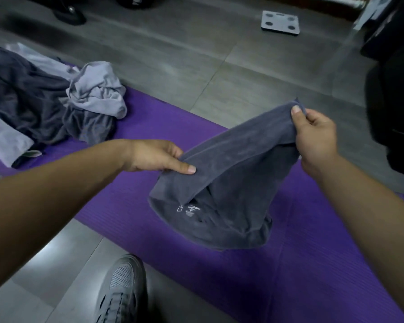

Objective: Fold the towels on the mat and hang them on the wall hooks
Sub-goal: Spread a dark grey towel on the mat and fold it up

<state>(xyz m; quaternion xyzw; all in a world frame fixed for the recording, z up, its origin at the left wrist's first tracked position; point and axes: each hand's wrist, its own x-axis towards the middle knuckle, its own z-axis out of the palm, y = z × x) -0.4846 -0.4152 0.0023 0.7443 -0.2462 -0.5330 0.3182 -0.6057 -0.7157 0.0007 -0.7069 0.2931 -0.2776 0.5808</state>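
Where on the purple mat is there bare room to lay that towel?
Bare mat shows below the held grey towel, toward the shoe, and between the left hand and the towel pile. The mat's far left end is crowded by that pile.

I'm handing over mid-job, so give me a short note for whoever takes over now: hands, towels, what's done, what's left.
The left hand pinches the near end of the dark grey towel; the right hand pinches its far corner. The towel hangs doubled between them over the purple mat.
A crumpled pile of towels, dark and pale, lies on the mat's far left.
Done: no finished towel in view.
Left: finish this fold, fold the pile, hang all; the wall hooks are out of view.
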